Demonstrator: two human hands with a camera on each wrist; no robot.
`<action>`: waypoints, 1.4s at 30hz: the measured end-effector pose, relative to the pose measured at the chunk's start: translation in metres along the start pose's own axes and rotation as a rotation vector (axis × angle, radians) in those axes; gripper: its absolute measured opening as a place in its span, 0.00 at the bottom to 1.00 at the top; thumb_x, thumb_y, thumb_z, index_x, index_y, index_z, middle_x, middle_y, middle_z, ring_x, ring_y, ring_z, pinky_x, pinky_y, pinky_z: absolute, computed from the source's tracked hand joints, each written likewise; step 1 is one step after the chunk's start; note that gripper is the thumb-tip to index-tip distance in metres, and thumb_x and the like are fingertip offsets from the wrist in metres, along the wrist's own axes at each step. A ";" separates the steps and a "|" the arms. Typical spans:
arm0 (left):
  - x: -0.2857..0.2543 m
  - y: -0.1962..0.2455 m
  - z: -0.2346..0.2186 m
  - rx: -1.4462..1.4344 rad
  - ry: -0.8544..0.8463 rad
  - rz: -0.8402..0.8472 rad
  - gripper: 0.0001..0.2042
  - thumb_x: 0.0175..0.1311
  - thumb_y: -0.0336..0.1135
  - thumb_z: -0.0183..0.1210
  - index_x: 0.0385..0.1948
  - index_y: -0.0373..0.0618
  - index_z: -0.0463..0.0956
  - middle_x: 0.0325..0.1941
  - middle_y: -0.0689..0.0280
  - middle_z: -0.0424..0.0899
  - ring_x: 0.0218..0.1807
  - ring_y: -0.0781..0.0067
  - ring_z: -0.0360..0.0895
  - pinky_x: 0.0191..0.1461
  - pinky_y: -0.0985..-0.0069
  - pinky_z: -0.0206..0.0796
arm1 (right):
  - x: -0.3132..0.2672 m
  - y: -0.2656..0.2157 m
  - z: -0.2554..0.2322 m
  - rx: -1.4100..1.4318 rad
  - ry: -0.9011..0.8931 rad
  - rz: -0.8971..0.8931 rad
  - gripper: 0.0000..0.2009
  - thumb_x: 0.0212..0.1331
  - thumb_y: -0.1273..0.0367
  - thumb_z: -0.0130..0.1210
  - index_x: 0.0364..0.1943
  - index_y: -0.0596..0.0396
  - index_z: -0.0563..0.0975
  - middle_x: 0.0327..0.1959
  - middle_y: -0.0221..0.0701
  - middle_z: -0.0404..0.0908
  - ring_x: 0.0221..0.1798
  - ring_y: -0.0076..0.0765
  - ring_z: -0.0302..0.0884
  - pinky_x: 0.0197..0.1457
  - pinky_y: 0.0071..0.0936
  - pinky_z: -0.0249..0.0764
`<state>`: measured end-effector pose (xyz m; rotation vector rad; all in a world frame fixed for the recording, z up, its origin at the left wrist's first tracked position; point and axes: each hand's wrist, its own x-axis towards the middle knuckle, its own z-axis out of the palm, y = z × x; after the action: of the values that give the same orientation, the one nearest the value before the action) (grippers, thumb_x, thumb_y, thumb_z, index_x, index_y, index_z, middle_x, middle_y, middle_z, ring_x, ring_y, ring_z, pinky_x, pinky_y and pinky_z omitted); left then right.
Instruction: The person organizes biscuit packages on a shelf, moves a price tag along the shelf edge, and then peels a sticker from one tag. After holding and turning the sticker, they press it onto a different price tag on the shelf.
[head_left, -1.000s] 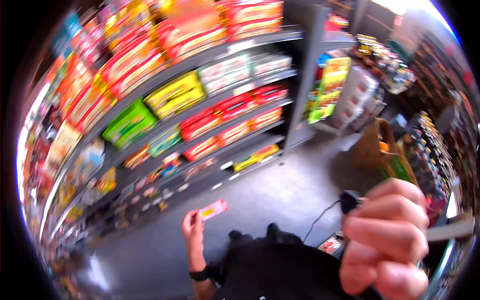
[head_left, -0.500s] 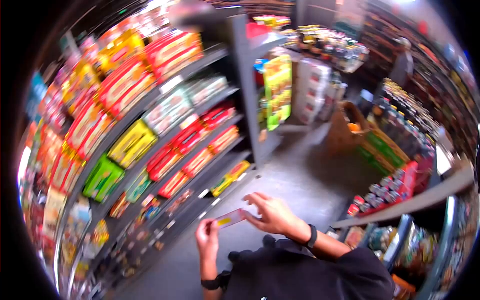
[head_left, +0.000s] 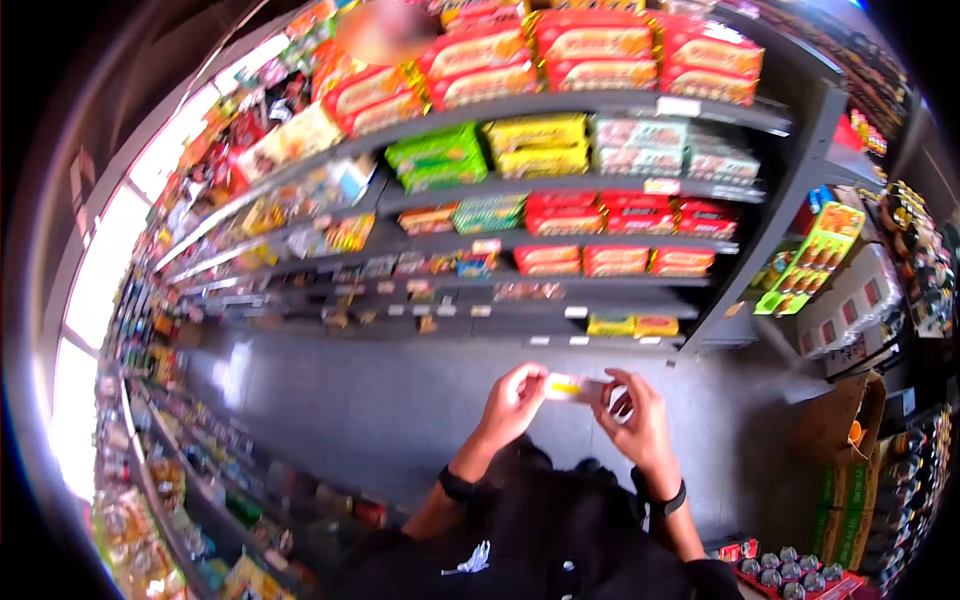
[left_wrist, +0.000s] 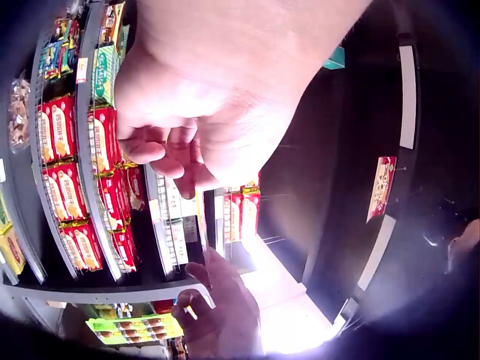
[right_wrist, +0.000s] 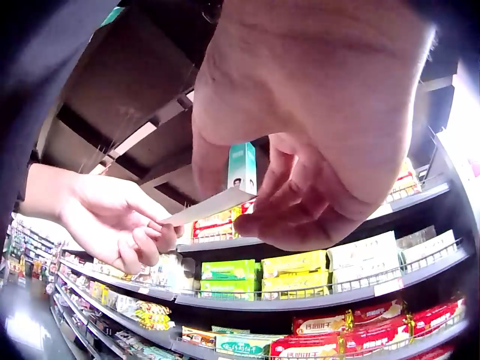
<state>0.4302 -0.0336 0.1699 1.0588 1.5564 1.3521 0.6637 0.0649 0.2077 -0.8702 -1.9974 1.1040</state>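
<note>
A small flat card (head_left: pixel 574 388), pale with a yellow patch, is held in front of my body between both hands. My left hand (head_left: pixel 515 400) pinches its left end and my right hand (head_left: pixel 632 415) pinches its right end. In the right wrist view the card (right_wrist: pixel 210 207) shows edge-on as a thin white strip, between the right fingers (right_wrist: pixel 289 206) and the left hand (right_wrist: pixel 127 225). The left wrist view shows my left hand (left_wrist: pixel 187 150) curled from below, with the right hand (left_wrist: pixel 221 311) beyond it.
Grey store shelves (head_left: pixel 600 105) ahead hold red, yellow and green packets. A grey floor aisle (head_left: pixel 350 390) lies in front of me. Another shelf row (head_left: pixel 160 480) runs along my left. Cardboard boxes (head_left: pixel 845 430) and bottles (head_left: pixel 800 570) stand at the right.
The view has swung to face the shelves squarely. My right hand, which was raised near the camera, came down and took the card's right end; both hands now hold it higher and centred.
</note>
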 end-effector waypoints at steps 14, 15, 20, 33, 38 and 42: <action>-0.046 -0.042 -0.001 -0.096 0.151 0.055 0.07 0.81 0.32 0.62 0.48 0.38 0.80 0.37 0.74 0.81 0.37 0.89 0.75 0.41 0.82 0.70 | -0.015 -0.008 0.017 -0.280 -0.154 -0.206 0.19 0.53 0.66 0.80 0.48 0.56 0.88 0.43 0.32 0.88 0.33 0.37 0.87 0.39 0.33 0.85; -0.047 -0.040 -0.002 -0.088 0.149 0.088 0.07 0.81 0.33 0.62 0.47 0.38 0.80 0.35 0.75 0.81 0.35 0.90 0.74 0.39 0.82 0.69 | -0.016 -0.008 0.019 -0.311 -0.152 -0.232 0.19 0.52 0.66 0.80 0.47 0.56 0.88 0.42 0.32 0.88 0.32 0.37 0.87 0.38 0.33 0.85; -0.047 -0.046 -0.020 -0.110 0.033 0.112 0.10 0.81 0.35 0.62 0.53 0.40 0.81 0.42 0.69 0.86 0.44 0.82 0.80 0.49 0.78 0.75 | -0.024 -0.023 0.036 -0.382 -0.130 -0.240 0.18 0.51 0.65 0.79 0.46 0.56 0.89 0.41 0.32 0.88 0.30 0.36 0.86 0.35 0.33 0.84; -0.083 -0.030 -0.161 -0.151 -0.266 0.093 0.20 0.70 0.34 0.75 0.61 0.43 0.83 0.52 0.71 0.88 0.39 0.84 0.77 0.45 0.80 0.74 | -0.020 -0.106 0.126 -0.539 -0.280 -0.227 0.16 0.53 0.66 0.78 0.44 0.55 0.88 0.39 0.31 0.88 0.29 0.35 0.86 0.34 0.32 0.83; -0.105 -0.062 -0.191 -0.120 -0.099 0.044 0.21 0.68 0.36 0.76 0.59 0.43 0.84 0.47 0.70 0.89 0.38 0.83 0.77 0.45 0.78 0.74 | 0.010 -0.143 0.171 -0.570 -0.362 -0.333 0.15 0.53 0.64 0.78 0.43 0.54 0.88 0.39 0.30 0.88 0.29 0.33 0.87 0.34 0.30 0.84; -0.140 -0.062 -0.224 -0.120 0.088 0.024 0.22 0.66 0.32 0.78 0.61 0.40 0.83 0.42 0.71 0.87 0.37 0.87 0.74 0.44 0.82 0.72 | 0.025 -0.162 0.215 -0.518 -0.468 -0.431 0.14 0.53 0.64 0.78 0.41 0.51 0.87 0.36 0.28 0.87 0.29 0.33 0.87 0.34 0.30 0.83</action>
<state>0.2603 -0.2431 0.1387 0.9582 1.5095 1.5071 0.4403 -0.0734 0.2695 -0.3906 -2.7667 0.5773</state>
